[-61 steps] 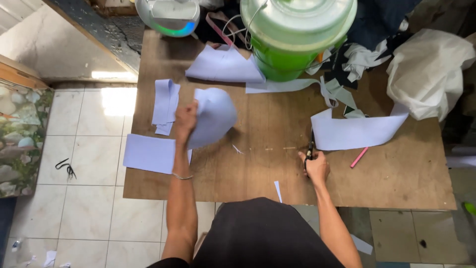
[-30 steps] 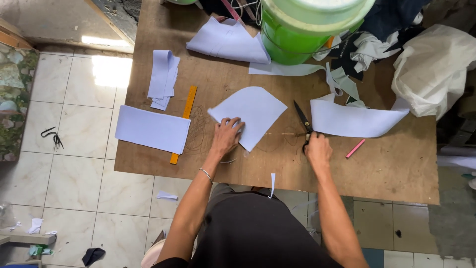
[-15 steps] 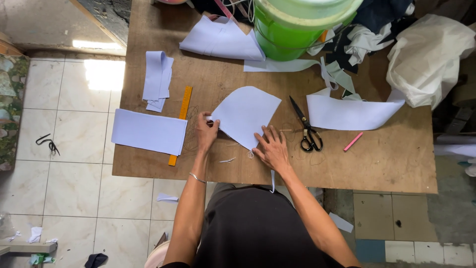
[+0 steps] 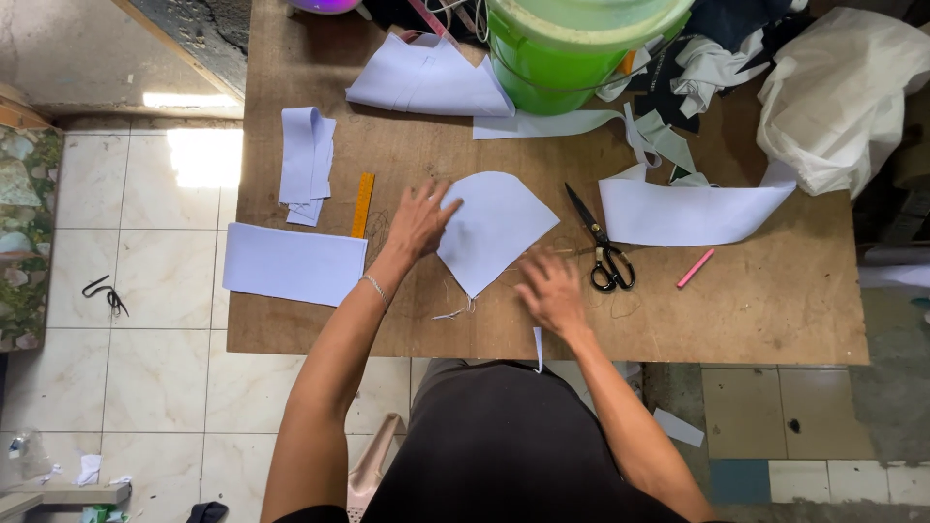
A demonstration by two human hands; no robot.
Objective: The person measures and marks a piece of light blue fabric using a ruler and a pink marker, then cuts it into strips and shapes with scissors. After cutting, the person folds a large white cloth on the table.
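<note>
A pale lilac fabric piece (image 4: 492, 225) with a rounded top and pointed bottom lies flat in the middle of the wooden table (image 4: 756, 310). My left hand (image 4: 421, 218) rests with fingers spread on the table at the piece's left edge. My right hand (image 4: 548, 291), blurred and open, hovers over the table just below the piece's right side, holding nothing. Black scissors (image 4: 602, 247) lie on the table to the right of the piece, apart from both hands.
A yellow ruler (image 4: 361, 204) and a folded lilac cloth (image 4: 294, 262) lie left. More lilac pieces (image 4: 306, 163), a long strip (image 4: 690, 211), a pink chalk (image 4: 695, 268), a green bucket (image 4: 572, 53) and a white bag (image 4: 843, 92) crowd the back and right.
My right hand let go of the scissors, which now lie on the table. The fabric piece was laid flat in the middle, and both hands have moved onto and beside it.
</note>
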